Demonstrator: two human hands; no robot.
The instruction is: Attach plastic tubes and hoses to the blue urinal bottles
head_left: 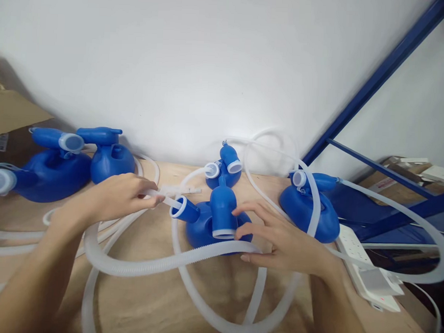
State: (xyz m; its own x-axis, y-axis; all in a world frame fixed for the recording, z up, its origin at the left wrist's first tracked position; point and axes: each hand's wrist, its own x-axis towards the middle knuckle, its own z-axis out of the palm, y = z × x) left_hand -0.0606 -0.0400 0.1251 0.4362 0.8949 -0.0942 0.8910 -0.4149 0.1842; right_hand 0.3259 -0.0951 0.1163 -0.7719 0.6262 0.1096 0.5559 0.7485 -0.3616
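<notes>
My left hand (128,197) pinches the end of a translucent hose (171,202), whose tip lies at the open mouth of a blue bottle (197,229) on the table. The hose's ribbed length (136,268) loops in front of the bottle toward my right hand (274,232). That hand has its fingers apart, beside a blue cup-shaped piece (223,210) with a white rim that sits on top of the bottle. Its fingertips are at the piece's right side; whether they touch it is unclear.
Blue bottles stand at the left (52,174), behind the middle one (227,174) and at the right (312,209). Hoses loop over the wooden table (142,305). A white power strip (365,266) lies at the right, near a blue metal frame (380,70). A cardboard box (14,113) is at far left.
</notes>
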